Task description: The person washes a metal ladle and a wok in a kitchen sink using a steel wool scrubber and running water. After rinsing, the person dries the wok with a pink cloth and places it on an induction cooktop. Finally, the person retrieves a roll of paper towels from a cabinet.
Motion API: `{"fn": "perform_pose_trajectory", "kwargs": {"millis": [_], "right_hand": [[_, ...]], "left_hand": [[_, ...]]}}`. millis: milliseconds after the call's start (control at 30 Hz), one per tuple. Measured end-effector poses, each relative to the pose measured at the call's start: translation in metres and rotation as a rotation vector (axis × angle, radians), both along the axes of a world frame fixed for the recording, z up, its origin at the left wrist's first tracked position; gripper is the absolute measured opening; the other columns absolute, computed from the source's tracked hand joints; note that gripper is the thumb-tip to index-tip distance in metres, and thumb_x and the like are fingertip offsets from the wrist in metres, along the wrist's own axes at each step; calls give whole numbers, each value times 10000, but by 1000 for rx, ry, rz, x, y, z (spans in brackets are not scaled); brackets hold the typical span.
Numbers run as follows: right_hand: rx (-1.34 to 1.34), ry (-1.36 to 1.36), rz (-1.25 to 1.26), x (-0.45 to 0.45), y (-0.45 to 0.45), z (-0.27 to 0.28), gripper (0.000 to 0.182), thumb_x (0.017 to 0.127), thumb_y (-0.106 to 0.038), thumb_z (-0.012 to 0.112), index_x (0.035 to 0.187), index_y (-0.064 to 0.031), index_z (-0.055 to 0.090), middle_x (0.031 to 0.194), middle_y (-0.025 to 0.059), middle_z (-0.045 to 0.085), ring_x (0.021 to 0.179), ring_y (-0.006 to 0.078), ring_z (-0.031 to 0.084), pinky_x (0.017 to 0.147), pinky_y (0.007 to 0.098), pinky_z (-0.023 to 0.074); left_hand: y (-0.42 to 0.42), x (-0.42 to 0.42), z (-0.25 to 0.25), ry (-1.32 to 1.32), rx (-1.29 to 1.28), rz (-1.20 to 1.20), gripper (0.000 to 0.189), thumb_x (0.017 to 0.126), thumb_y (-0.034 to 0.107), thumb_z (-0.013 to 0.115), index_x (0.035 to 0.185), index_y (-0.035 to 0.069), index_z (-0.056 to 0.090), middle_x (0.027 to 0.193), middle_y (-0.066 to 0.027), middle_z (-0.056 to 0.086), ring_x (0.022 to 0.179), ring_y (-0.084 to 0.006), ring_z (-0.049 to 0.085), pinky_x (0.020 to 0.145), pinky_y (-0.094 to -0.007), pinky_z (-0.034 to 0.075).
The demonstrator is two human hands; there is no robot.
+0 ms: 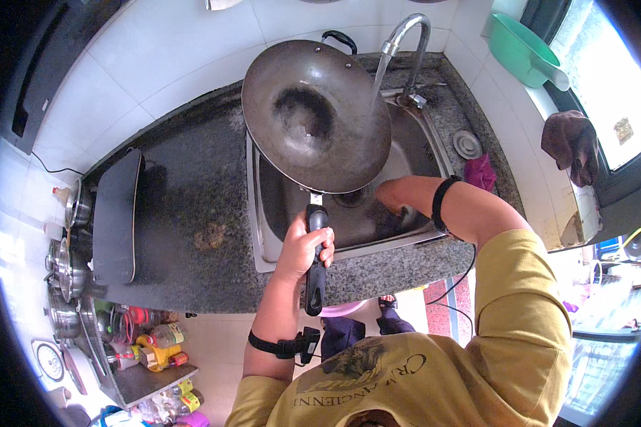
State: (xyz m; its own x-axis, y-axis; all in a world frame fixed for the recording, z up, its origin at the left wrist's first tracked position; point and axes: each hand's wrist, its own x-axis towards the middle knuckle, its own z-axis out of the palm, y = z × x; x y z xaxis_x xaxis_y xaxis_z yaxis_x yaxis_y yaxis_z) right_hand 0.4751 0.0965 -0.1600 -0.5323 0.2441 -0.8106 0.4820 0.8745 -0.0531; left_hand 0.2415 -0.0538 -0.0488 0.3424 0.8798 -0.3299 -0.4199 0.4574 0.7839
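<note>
My left hand (305, 248) is closed around the black handle (315, 288) of a dark metal wok (299, 117). The wok is tilted over the left part of a stainless steel sink (416, 155). From the curved faucet (422, 48) water runs down onto the wok's right side, and a little water lies near its middle. My right hand (392, 195) reaches into the sink, beside and below the wok's lower right rim; its fingers are hard to make out, so what it holds cannot be told.
A dark flat panel (118, 219) stands on the granite counter (192, 203) at left. Right of the sink are a round drain cover (467, 144) and a magenta cloth (479, 173). A green basin (523, 50) and brown cloth (569, 141) are near the window.
</note>
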Motion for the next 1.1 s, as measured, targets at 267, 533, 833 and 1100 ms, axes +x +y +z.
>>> {"fn": "perform_pose_trajectory", "kwargs": {"millis": [267,533,833,1100], "right_hand": [[-82,80,-260,-15,-14,24,288,719,-198,608,961,-52,662,966,176,657,876,351,627,743,467,481],[-41,350,-71,37,22,-16,210,664,-173,657,832,-51,684,863,146,668,786,305,627,699,426,481],[-50,686,-567,56,34,182,143,672,-73,636,805,-39,676,711,50,652,670,144,589,615,297,461],[49,1159,-829,31,84,149,161,715,-101,619,854,-31,659,773,77,651,743,164,591,688,308,474]], "left_hand": [[0,0,11,59,6,13,297,802,25,520,1013,43,312,674,-86,468,461,-141,479,402,-303,428],[9,-4,10,63,10,-32,320,789,21,519,1042,49,325,673,-75,479,464,-134,483,416,-303,428],[6,-8,13,92,-20,9,330,785,8,516,1056,29,329,677,-82,476,462,-139,481,416,-305,423],[4,-5,19,159,-20,1,340,779,9,521,1055,8,323,674,-90,481,458,-146,485,415,-313,426]]}}
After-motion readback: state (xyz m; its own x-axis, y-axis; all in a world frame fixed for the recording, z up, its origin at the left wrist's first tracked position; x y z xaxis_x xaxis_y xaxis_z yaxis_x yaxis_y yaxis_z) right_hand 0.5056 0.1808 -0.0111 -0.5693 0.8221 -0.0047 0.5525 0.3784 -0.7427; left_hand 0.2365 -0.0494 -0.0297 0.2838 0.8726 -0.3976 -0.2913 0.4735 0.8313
